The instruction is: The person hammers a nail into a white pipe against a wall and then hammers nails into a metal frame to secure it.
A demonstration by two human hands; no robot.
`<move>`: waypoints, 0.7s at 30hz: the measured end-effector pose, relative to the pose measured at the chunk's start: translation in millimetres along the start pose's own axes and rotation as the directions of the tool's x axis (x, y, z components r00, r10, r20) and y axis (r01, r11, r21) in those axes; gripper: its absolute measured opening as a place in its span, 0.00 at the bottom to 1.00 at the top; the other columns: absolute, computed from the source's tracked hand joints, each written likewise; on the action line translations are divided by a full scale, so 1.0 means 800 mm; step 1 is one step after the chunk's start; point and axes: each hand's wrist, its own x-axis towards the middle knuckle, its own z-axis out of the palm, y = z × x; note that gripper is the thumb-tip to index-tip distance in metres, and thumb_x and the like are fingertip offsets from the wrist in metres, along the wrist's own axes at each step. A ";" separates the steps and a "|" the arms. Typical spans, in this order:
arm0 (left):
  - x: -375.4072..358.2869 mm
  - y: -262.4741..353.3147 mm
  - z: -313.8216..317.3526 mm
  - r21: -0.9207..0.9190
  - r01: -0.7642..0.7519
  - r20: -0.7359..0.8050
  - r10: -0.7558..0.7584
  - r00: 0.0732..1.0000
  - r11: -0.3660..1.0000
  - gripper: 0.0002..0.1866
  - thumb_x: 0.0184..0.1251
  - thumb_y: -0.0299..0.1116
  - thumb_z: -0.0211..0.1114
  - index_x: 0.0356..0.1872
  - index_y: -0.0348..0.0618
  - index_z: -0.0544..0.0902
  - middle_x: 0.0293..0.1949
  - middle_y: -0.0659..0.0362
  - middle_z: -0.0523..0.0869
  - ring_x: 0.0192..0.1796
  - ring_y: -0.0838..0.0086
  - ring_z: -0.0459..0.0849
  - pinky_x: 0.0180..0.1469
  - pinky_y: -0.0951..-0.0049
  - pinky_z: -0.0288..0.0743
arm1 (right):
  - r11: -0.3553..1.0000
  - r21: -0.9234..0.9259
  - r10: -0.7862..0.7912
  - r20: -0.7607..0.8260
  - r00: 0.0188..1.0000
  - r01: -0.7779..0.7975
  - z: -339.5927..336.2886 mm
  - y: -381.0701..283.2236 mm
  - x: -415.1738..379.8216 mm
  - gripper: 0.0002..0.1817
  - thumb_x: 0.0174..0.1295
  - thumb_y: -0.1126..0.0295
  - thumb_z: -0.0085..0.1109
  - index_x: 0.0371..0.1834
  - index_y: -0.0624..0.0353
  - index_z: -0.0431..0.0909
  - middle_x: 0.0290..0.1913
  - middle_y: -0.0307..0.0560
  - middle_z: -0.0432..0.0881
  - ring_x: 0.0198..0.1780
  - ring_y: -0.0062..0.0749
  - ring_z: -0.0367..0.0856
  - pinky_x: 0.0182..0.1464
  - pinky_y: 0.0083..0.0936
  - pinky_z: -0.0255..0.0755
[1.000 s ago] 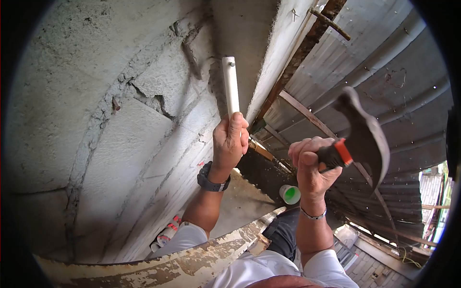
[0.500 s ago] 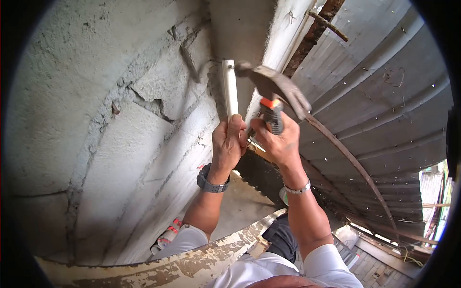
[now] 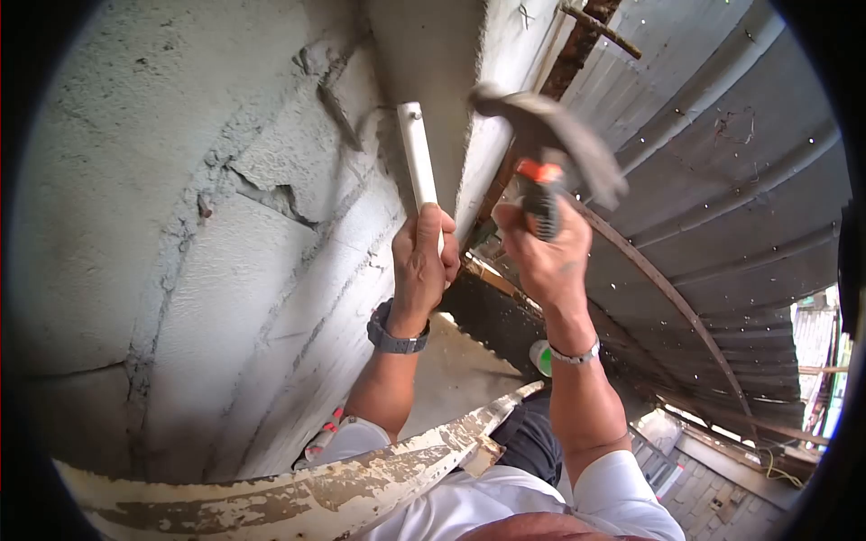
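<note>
above the left hand (image 3: pixel 422 261) gripping it, white strip (image 3: pixel 416 153) rises; right hand (image 3: pixel 541 252) grasps hammer (image 3: pixel 550 135), seemingly clear.

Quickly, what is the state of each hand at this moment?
Left hand: closed around the white strip, holding it against the concrete wall.
Right hand: closed on the hammer handle.

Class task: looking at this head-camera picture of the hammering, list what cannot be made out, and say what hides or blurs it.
Head view:
- Grey steel hammer head: motion-blurred, its striking face unclear.
- White plastic strip: lower end hidden inside the left hand.
- Black hammer handle: mostly covered by the right hand.
</note>
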 end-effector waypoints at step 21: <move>0.002 -0.006 -0.002 -0.069 0.008 0.036 -0.005 0.999 0.998 0.23 0.74 0.52 0.48 0.29 0.42 0.72 0.14 0.66 0.66 0.13 0.85 0.63 0.13 0.84 0.56 | 0.995 -0.095 0.042 0.112 0.993 -0.031 0.037 0.034 0.022 0.07 0.55 0.72 0.62 0.27 0.63 0.74 0.21 0.36 0.71 0.26 0.20 0.69 0.30 0.20 0.66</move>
